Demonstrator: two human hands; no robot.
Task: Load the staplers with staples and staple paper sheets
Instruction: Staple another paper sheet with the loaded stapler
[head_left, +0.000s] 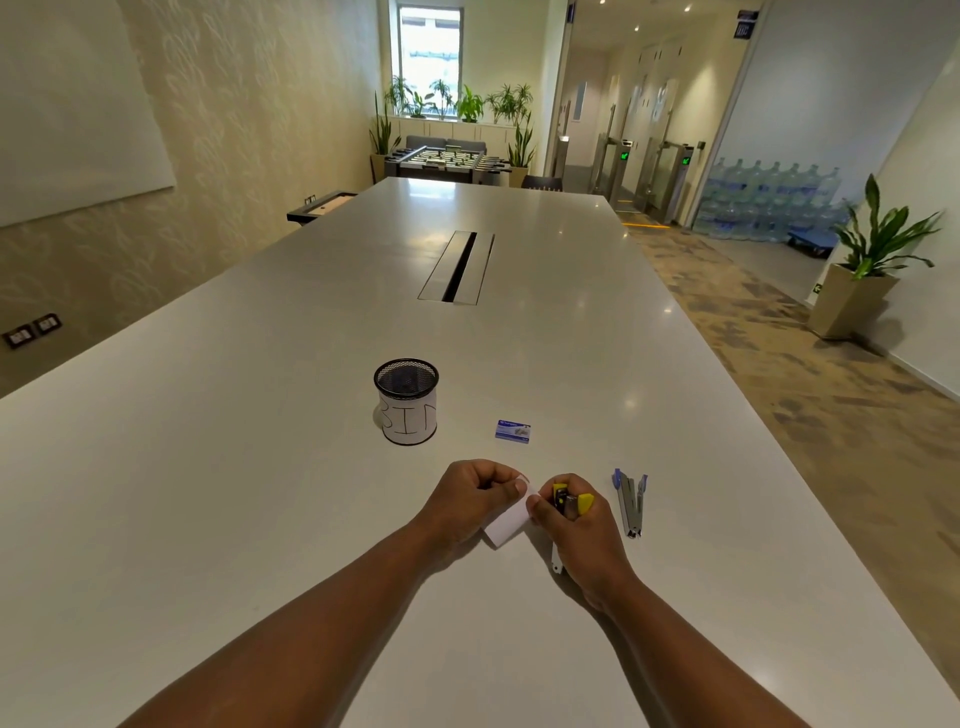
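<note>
Gripping the yellow stapler (569, 503), the right hand (582, 530) half hides it; left hand (470, 499) pinches paper (506, 524).

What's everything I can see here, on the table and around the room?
Table: one, white, long, filling the middle of the view.
Mesh cup: one, black, with a white paper label, ahead of the hands.
Staple box: one, blue, right of the cup.
Blue stapler: one, blue and silver, lying opened out, right of the hands.
Yellow stapler: one, yellow and black, in the right hand.
Paper: one white piece, between both hands.
Potted plants: several, green; one at right, others by the far window.
Table football: one, dark, at the far end.
Water bottles: many, blue, stacked far right.
Left hand: holds the paper.
Right hand: grips the yellow stapler.
</note>
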